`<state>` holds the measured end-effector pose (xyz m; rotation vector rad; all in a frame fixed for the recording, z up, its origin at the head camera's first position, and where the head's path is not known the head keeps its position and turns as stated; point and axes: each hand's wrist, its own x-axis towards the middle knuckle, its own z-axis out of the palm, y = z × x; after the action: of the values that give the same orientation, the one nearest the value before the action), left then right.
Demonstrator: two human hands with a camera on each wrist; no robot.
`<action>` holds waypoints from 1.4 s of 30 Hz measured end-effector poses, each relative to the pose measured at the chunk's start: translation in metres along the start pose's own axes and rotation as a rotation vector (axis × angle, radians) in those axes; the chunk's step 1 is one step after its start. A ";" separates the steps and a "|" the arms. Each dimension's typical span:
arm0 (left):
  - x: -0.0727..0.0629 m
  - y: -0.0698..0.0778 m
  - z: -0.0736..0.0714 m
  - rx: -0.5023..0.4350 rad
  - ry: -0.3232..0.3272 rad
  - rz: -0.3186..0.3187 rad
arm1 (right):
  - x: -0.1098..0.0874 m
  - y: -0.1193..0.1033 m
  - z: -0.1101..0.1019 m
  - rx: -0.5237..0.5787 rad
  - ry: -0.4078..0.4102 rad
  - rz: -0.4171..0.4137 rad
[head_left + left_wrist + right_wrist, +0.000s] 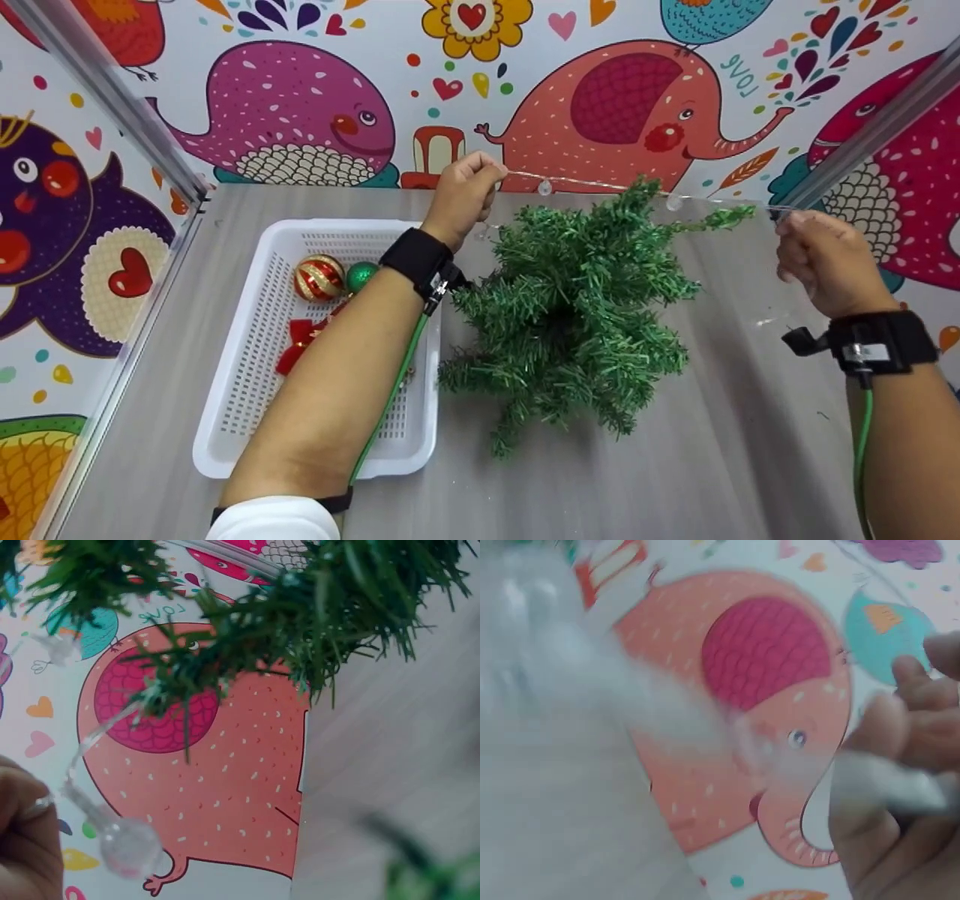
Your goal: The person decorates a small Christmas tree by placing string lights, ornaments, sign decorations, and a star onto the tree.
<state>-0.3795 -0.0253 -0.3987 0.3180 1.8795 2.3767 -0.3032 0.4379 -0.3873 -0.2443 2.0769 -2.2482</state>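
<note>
A clear string of lights (600, 184) with small round clear bulbs (545, 187) runs stretched between both hands, behind the top of a small green artificial Christmas tree (570, 315). The left hand (466, 196) pinches it at the tree's far left. At the far right, the right hand (831, 262) pinches the other stretch. In the left wrist view a round clear bulb (131, 847) hangs beside the left fingers, close to a tree branch (300, 622). Blurred in the right wrist view, a pale piece of the string (885, 784) passes between the right thumb and fingers.
Left of the tree stands a white perforated basket (225, 442), partly under the left forearm. In it lie a red-and-gold striped ball (319, 278), a green ball (361, 276) and a red bow (300, 343). A patterned wall (450, 120) closes off the table's back.
</note>
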 end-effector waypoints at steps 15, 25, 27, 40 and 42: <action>-0.010 -0.001 -0.012 0.191 -0.030 0.008 | -0.037 -0.026 -0.007 -0.174 0.106 0.134; -0.015 -0.004 -0.015 0.449 -0.069 0.064 | -0.044 -0.041 -0.011 0.158 -0.173 0.057; -0.015 -0.002 -0.012 0.368 -0.069 0.044 | -0.043 -0.044 -0.006 0.286 -0.240 0.041; -0.021 0.011 -0.007 0.490 -0.112 0.108 | -0.020 -0.072 0.041 0.725 -0.233 -0.140; -0.021 0.013 -0.008 0.409 -0.073 0.113 | -0.016 -0.077 0.051 0.727 -0.200 -0.156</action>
<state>-0.3598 -0.0401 -0.3900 0.5469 2.3585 1.9901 -0.2748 0.3971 -0.3081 -0.5532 1.0742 -2.7442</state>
